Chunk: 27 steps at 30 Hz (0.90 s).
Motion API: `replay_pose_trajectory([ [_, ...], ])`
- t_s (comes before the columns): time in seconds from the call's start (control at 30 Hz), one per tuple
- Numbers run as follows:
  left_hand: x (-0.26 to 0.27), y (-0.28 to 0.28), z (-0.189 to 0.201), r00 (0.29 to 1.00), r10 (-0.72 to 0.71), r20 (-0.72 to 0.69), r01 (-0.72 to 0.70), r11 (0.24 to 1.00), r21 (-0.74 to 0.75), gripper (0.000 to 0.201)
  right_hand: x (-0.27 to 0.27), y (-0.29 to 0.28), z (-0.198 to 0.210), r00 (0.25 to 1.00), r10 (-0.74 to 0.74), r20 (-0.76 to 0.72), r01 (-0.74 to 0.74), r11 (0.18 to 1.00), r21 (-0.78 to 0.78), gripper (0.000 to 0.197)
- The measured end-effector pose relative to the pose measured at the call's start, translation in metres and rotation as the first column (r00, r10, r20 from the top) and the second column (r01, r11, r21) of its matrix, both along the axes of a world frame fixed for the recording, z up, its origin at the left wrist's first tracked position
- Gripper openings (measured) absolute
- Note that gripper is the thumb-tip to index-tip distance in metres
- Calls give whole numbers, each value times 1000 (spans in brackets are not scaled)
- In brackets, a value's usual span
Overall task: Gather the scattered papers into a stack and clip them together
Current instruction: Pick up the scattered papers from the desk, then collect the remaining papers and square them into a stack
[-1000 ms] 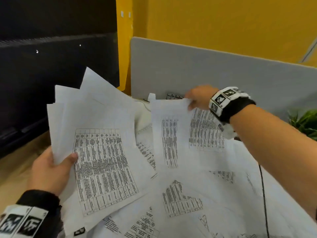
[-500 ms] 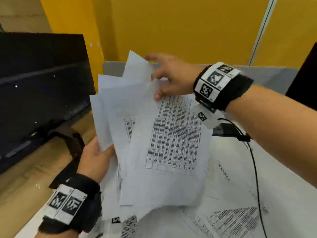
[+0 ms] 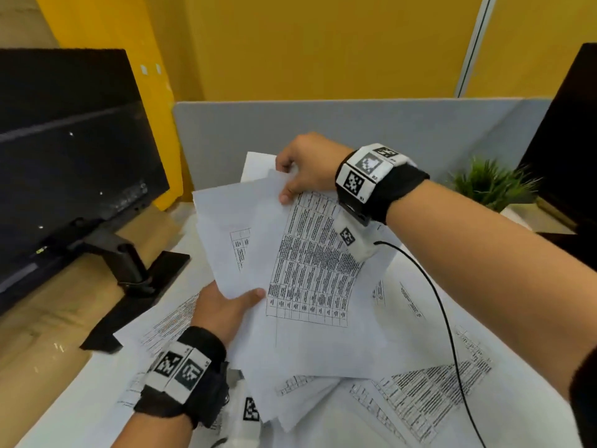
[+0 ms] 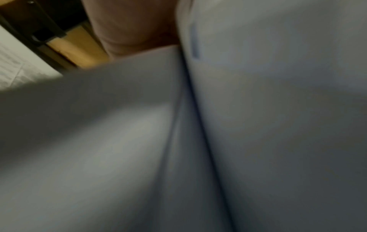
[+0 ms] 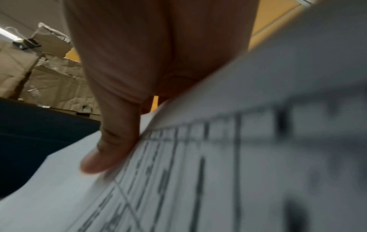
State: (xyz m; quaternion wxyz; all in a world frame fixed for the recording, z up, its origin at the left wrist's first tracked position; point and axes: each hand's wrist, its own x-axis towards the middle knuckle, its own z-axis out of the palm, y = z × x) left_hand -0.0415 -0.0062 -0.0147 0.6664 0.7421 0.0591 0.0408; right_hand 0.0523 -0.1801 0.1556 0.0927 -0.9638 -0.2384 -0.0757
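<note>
So both hands are on the stack (image 3: 290, 253) right now, held up tilted above the tabletop (image 3: 48, 367). My left hand (image 3: 223, 310) grips the lower left edge, thumb on top. My right hand (image 3: 307, 166) pinches the top edge, thumb pressed on the printed sheet, fingers (image 5: 111, 141) curled behind. Sheets in the stack are fanned out, edges not lined up. More loose papers (image 3: 420, 392) lie scattered underneath. Monitor (image 3: 71, 163) sits left, plant (image 3: 491, 185) right. Left wrist view is mostly blurry paper.
</note>
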Motion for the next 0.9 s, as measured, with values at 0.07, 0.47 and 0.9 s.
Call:
replay_pose_trajectory([
  [0.07,5,4,-4,999,44,7,-44,999,29,26,4,-9,-2,998,-23,54,21,999,50,44],
  [0.47,16,17,53,931,102,350,-104,994,-13,41,-58,-64,-115,962,11,-274,258,297,919,74],
  [0.9,21,-19,35,914,27,406,-26,1000,-9,35,-103,-52,-121,963,-236,-129,162,126,979,35],
])
